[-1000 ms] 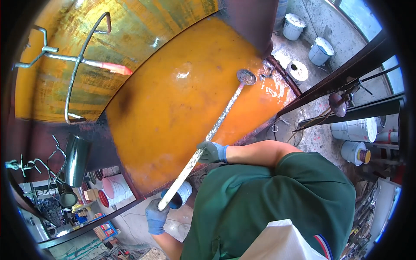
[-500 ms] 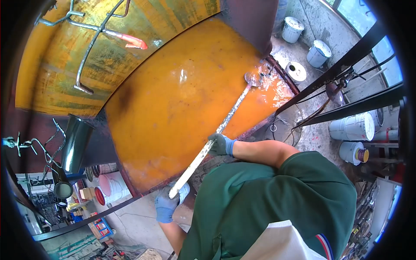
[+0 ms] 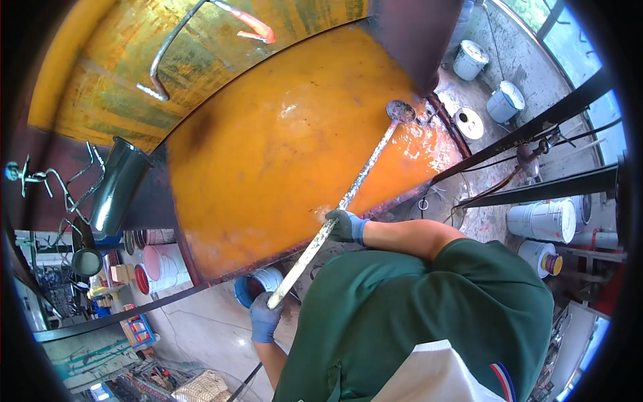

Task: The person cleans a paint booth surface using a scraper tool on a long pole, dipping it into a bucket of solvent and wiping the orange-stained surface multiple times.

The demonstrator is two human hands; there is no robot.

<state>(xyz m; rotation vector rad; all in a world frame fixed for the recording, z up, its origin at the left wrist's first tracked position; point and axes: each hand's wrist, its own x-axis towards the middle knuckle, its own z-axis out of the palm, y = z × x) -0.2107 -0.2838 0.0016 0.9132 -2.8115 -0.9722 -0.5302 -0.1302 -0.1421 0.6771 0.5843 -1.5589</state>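
A long-handled ladle [image 3: 365,171], its pale shaft smeared with dark stains, slants across a vat of orange liquid [image 3: 268,154]. My gloved right hand [image 3: 347,226] is wrapped round the middle of the shaft, at the vat's near edge. Lower and further left, my gloved left hand [image 3: 264,317] closes on the shaft's near end. The ladle's round, speckled dark head [image 3: 400,111] is over the vat's far right part, beside rippled, shiny liquid. I cannot tell whether the head still touches the surface.
Dark beams [image 3: 536,189] cross at right. A blue bucket [image 3: 258,285] stands near my left hand. Above hang a red-tipped metal hook [image 3: 251,27] and a dark green cylinder [image 3: 120,184]. Several white buckets [image 3: 506,100] line the right wall; a pink bucket [image 3: 161,262] sits at left.
The ladle's head, earlier at the rippled liquid, now shows as a whole disc and seems raised. Both hands keep their grip. The view has shifted, revealing more of the blue bucket.
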